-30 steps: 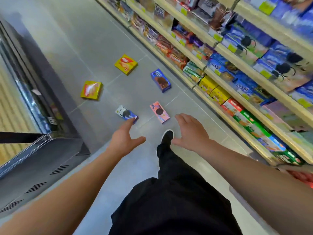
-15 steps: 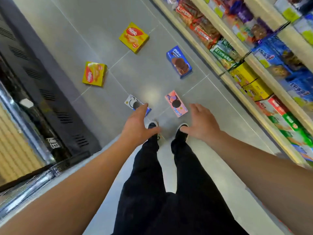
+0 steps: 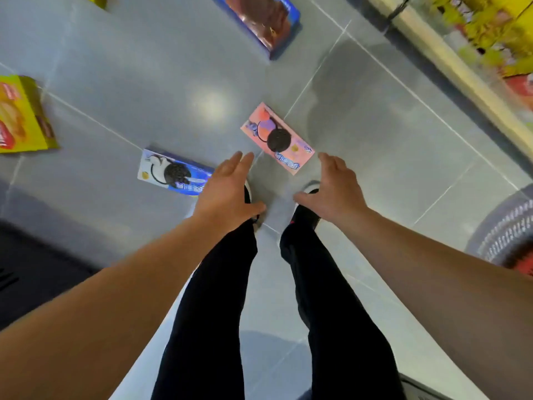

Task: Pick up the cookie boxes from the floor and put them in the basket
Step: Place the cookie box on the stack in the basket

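Your view has dropped closer to the flat pink cardboard cookie box (image 3: 277, 137). Your left hand (image 3: 224, 192) and right hand (image 3: 328, 192) hover spread, holding nothing.

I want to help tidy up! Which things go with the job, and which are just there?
For the job: pink box, white-and-blue box, blue box, yellow box, basket.
Just there: shop shelf, black cabinet.

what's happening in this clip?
A person stands over cookie boxes scattered on a grey tiled floor. Both the left hand and the right hand are open and empty, reaching down toward the flat pink cookie box and the blue-and-white cookie box. Nothing is picked up yet.
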Motion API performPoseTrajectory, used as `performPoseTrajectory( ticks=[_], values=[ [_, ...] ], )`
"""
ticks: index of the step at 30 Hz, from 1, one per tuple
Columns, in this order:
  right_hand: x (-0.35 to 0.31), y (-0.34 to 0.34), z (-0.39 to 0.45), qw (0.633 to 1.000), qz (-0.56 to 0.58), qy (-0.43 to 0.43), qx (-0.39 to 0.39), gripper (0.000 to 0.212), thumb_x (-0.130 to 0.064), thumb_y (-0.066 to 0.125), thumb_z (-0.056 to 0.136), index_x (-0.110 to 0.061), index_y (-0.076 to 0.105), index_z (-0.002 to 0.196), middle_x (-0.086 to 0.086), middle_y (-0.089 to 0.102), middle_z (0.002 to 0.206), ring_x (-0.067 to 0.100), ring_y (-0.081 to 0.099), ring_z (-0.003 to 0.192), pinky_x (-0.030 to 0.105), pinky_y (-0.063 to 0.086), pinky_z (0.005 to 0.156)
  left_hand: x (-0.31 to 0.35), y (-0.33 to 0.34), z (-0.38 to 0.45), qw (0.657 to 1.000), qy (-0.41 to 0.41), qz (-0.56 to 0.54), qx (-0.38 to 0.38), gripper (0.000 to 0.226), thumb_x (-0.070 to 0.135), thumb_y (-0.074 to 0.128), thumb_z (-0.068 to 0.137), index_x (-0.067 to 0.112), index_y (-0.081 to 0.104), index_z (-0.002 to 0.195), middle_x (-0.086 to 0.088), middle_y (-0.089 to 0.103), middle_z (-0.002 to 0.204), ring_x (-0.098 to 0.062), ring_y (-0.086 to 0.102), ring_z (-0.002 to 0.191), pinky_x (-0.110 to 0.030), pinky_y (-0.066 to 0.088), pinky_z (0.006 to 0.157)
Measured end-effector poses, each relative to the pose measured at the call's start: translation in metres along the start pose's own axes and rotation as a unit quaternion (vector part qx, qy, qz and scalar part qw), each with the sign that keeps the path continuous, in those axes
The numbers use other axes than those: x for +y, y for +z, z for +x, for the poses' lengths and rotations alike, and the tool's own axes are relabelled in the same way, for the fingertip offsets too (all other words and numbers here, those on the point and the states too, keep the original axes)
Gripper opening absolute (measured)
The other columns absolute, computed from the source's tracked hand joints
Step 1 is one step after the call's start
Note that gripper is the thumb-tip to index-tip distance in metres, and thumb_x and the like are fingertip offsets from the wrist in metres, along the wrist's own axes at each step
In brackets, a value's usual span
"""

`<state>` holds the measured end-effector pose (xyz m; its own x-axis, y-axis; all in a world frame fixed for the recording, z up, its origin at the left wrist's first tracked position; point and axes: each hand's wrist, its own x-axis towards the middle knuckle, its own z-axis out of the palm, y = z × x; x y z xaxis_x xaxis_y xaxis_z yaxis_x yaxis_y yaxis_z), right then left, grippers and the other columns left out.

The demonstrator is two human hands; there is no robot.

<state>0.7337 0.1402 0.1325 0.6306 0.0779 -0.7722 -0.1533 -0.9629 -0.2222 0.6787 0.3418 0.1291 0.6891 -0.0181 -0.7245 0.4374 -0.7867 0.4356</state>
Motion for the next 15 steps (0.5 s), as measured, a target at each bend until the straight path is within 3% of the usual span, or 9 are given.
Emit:
performPoseTrajectory(
  ticks=[10,15],
  values=[
    [0.055,0.123,0.158,0.999,-0.023,0.012,0.030,0.101,-0.053,0.077,0.062,-0.016,0.029,0.143,0.005,0.039,0.141,0.035,0.028,0.137,0.046,0.032,0.111,-0.059,0.107,0.163,0.995,0.068,0.077,-0.009,0.109,0.031,0.080,0.064,0.020,0.015,0.152,-0.005,0.011,0.160,-0.027,0.015,0.145,-0.040,0.023,0.116],
    [0.061,0.159,0.192,0.996,-0.067,0.005,0.056,0.123,-0.060,0.076,0.066,-0.016,0.001,0.152,0.004,0.006,0.160,0.036,0.005,0.147,0.047,0.016,0.119,-0.074,0.131,0.212,0.965,0.099,0.242,0.026,0.119,0.042,0.079,0.064,0.027,0.000,0.151,-0.003,-0.009,0.160,-0.034,-0.007,0.146,-0.050,0.008,0.117]
  ],
)
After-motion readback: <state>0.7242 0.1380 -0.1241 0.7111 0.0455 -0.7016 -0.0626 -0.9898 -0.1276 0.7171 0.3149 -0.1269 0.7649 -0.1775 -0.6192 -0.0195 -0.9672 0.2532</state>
